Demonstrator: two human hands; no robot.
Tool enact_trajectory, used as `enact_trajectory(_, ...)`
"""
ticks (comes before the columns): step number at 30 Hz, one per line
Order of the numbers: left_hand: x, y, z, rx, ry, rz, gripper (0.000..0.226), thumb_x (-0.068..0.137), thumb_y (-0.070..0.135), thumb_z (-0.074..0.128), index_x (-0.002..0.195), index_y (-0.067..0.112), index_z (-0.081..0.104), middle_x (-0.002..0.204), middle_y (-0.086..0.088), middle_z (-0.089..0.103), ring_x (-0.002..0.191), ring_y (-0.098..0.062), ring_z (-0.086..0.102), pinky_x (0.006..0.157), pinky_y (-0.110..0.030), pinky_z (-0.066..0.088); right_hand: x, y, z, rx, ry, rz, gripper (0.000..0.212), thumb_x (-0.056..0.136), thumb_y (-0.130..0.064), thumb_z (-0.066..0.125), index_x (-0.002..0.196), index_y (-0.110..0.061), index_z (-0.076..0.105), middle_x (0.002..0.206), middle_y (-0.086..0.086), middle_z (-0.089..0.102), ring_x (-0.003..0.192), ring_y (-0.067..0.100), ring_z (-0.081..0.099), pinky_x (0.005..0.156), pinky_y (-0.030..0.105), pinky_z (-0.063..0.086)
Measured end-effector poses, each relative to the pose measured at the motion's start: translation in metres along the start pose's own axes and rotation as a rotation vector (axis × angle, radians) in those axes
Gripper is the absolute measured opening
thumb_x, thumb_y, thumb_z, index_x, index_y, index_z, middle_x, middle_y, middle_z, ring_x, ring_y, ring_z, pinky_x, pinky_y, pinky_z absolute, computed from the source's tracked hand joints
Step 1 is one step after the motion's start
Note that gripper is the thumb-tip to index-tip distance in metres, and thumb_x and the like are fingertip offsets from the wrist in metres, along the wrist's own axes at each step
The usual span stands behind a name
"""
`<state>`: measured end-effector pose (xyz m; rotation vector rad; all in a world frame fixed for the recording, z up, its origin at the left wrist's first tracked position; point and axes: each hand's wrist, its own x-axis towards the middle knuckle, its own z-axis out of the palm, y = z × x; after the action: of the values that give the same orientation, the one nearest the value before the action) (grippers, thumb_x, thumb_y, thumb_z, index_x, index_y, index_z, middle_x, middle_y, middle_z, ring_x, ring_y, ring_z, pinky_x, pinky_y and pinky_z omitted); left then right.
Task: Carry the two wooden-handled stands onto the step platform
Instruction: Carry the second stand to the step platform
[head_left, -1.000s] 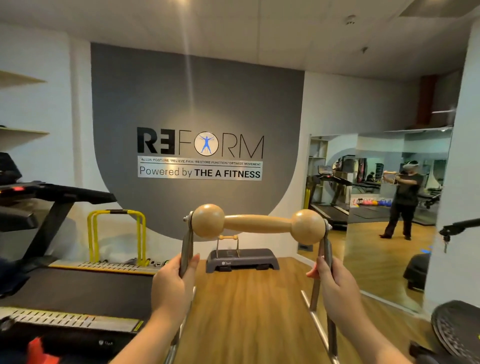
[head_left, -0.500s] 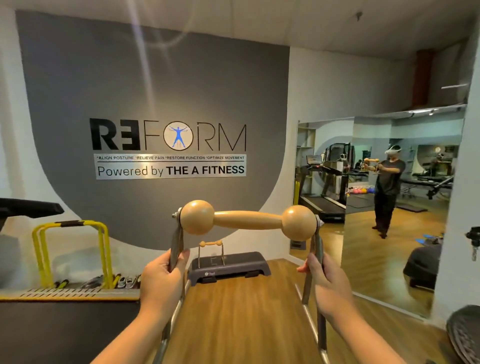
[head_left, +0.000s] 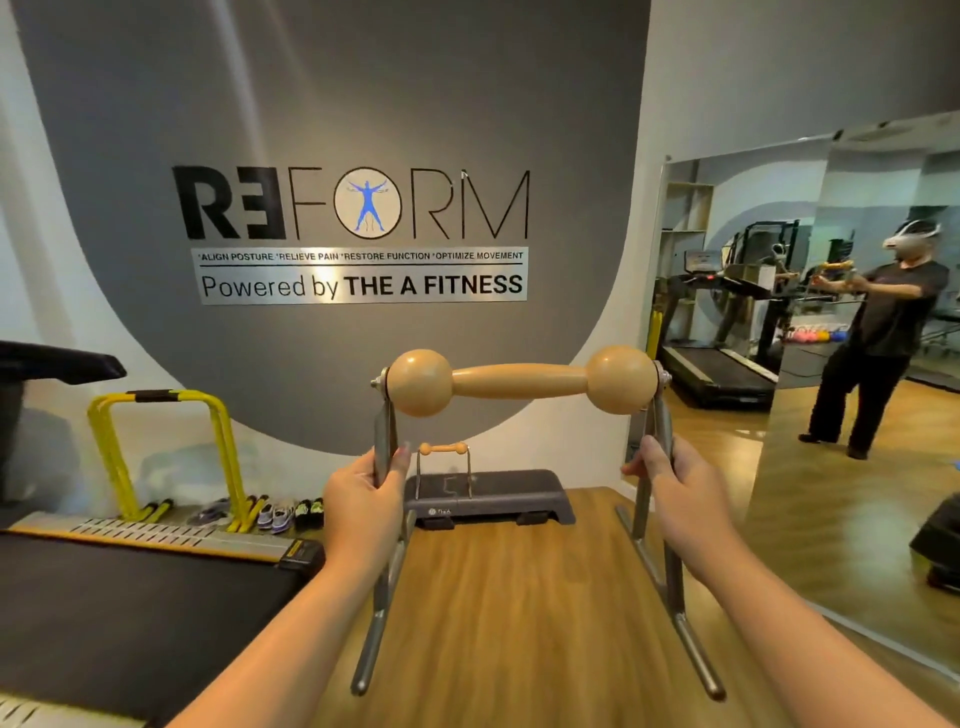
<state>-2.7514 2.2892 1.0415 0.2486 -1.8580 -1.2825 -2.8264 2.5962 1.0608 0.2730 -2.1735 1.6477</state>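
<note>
- Head view: a person carries a wooden-handled stand (head_left: 519, 382) in front of the body, held above the wooden floor (head_left: 509, 597).
- Left hand (head_left: 363, 499): clenched around the left metal upright of the carried stand, below the left wooden ball of the handle.
- Right hand (head_left: 675, 493): clenched around the right metal upright, below the right wooden ball.
- Carried stand: the wooden handle runs level between the two uprights; the metal legs slope down toward the camera and touch nothing.
- Second wooden-handled stand (head_left: 444, 470): upright on the left part of the step platform (head_left: 514, 493), its small wooden handle level on top.
- Step platform: dark grey, on the floor against the far wall, straight ahead and beyond the carried stand. Its right part is bare.
- Treadmill (head_left: 135, 597): at the left, its dark belt running alongside the left forearm.
- Yellow frame (head_left: 156, 452): stands by the wall behind the treadmill, left of the step platform; shoes (head_left: 275, 514) are lined up on the floor at its foot.
- Wall sign (head_left: 358, 234): reads "REFORM", with "Powered by THE A FITNESS" beneath, on the grey wall above the platform.
- Mirror (head_left: 831, 364): on the right wall; it reflects the person with both arms stretched forward holding the stand, plus another treadmill.
</note>
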Motion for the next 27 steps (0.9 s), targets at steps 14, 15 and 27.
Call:
enact_trajectory(14, 0.228, -0.131, 0.244, 0.032, -0.02, -0.095, 0.053, 0.097, 0.034, 0.067, 0.053, 0.013, 0.046, 0.043, 0.003, 0.044, 0.046, -0.018, 0.047, 0.05, -0.026, 0.034, 0.287, 0.13, 0.092, -0.018, -0.012, 0.037, 0.019, 0.107, -0.033, 0.049, 0.102, -0.026, 0.065, 0.096, -0.006, 0.076, 0.098, 0.011, 0.07, 0.09, 0.04, 0.058)
enact_trajectory(15, 0.246, -0.14, 0.261, 0.04, -0.029, -0.102, 0.054, 0.098, 0.035, 0.066, 0.054, 0.012, 0.046, 0.045, 0.0, 0.045, 0.048, -0.024, 0.051, 0.051, -0.028, 0.037, 0.307, 0.138, 0.097, -0.011, -0.009, 0.048, 0.018, 0.107, -0.032, 0.049, 0.102, -0.025, 0.065, 0.097, -0.006, 0.076, 0.1, 0.01, 0.07, 0.091, 0.041, 0.058)
enact_trajectory(27, 0.382, -0.24, 0.462, 0.069, -0.048, -0.131, 0.047, 0.1, 0.035, 0.062, 0.063, 0.006, 0.057, 0.056, -0.015, 0.057, 0.061, -0.039, 0.061, 0.058, -0.057, 0.058, 0.524, 0.282, 0.142, -0.037, -0.007, 0.062, 0.028, 0.108, -0.029, 0.049, 0.09, -0.02, 0.068, 0.092, -0.006, 0.075, 0.098, 0.009, 0.07, 0.085, 0.035, 0.056)
